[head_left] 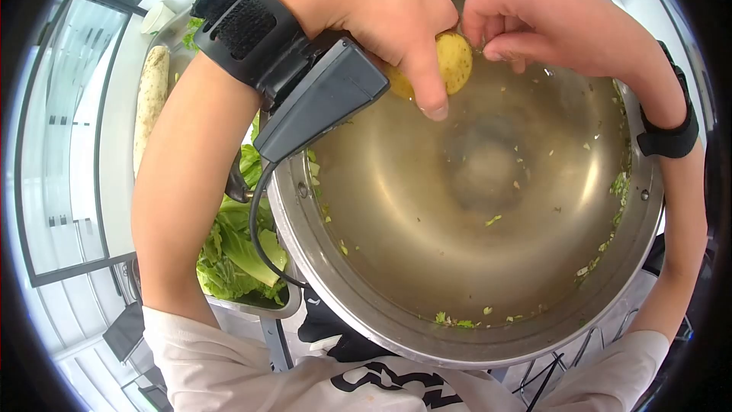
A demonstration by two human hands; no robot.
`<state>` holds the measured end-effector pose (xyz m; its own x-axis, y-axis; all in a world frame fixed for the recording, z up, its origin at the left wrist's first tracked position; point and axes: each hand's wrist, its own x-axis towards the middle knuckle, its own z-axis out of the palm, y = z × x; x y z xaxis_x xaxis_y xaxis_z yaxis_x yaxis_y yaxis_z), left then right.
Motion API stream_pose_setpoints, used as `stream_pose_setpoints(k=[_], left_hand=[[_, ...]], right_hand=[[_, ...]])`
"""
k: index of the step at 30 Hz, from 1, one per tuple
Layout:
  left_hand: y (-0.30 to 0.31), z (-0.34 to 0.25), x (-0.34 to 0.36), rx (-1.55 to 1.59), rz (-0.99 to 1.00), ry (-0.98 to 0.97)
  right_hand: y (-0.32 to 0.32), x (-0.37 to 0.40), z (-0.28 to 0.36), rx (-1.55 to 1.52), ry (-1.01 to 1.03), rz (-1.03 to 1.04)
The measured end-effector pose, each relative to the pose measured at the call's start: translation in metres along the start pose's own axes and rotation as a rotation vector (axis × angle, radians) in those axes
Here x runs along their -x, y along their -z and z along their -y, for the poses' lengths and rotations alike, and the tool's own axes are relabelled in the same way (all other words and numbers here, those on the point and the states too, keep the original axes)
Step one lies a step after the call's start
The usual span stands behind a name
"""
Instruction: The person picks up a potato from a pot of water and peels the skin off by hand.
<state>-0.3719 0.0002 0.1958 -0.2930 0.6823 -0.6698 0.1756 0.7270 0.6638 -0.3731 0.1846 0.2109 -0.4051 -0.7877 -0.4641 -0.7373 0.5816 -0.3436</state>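
My left hand (396, 19) is wrapped around a yellow potato (455, 59), its thumb lying across the front. Dark specks dot the potato's skin. Just to the right, my right hand (545, 27) has its fingers curled in against the thumb, fingertips close beside the potato; I cannot tell whether anything is pinched there. Both hands are over the far side of a large steel pot (488, 339) of cloudy water (427, 259). Small green and pale scraps (492, 220) float in it, many along the wall.
Left of the pot, leafy greens (240, 248) fill a metal tray (267, 307). A long white radish (150, 103) lies farther back, near a pale cup-like item (157, 18). On my left wrist a black device (324, 99) trails a cable; a black band (671, 137) circles my right wrist.
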Motion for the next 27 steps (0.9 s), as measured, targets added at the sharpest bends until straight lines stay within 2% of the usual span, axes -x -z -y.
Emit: stream_pose_setpoints(k=[1, 3, 5, 8, 13, 14, 18, 22, 25, 26, 27], left_hand=[[-0.002, 0.001, -0.001, 0.007, 0.005, -0.006], [-0.007, 0.002, 0.000, -0.062, -0.060, -0.023], [-0.019, 0.001, 0.004, -0.136, -0.132, -0.037], [-0.004, 0.004, 0.000, -0.015, -0.037, -0.030], [-0.001, 0.003, -0.001, 0.013, 0.012, -0.012], [-0.003, 0.003, 0.000, -0.033, -0.029, -0.021], [-0.025, 0.001, 0.008, -0.239, -0.238, -0.076], [-0.007, 0.004, 0.002, -0.079, -0.086, -0.055], [0.000, 0.006, 0.000, -0.005, -0.013, -0.050], [-0.001, 0.007, 0.000, -0.039, -0.042, -0.048], [-0.005, 0.005, 0.002, -0.074, -0.071, -0.046]], right_hand=[[0.005, -0.006, 0.013, 0.001, -0.101, 0.055], [-0.002, -0.012, 0.003, -0.029, -0.058, 0.018], [-0.029, -0.021, -0.046, -0.091, 0.232, -0.164], [-0.026, -0.017, -0.037, -0.110, 0.202, -0.135], [-0.039, -0.019, -0.045, -0.007, 0.377, -0.349], [-0.038, -0.019, -0.045, 0.009, 0.397, -0.377], [-0.008, -0.011, -0.037, 0.043, 0.279, -0.124], [0.005, -0.008, -0.028, -0.087, 0.230, 0.011], [-0.023, -0.017, -0.044, -0.076, 0.353, -0.210], [-0.032, -0.020, -0.049, -0.064, 0.413, -0.321], [-0.031, -0.021, -0.050, -0.067, 0.421, -0.320]])
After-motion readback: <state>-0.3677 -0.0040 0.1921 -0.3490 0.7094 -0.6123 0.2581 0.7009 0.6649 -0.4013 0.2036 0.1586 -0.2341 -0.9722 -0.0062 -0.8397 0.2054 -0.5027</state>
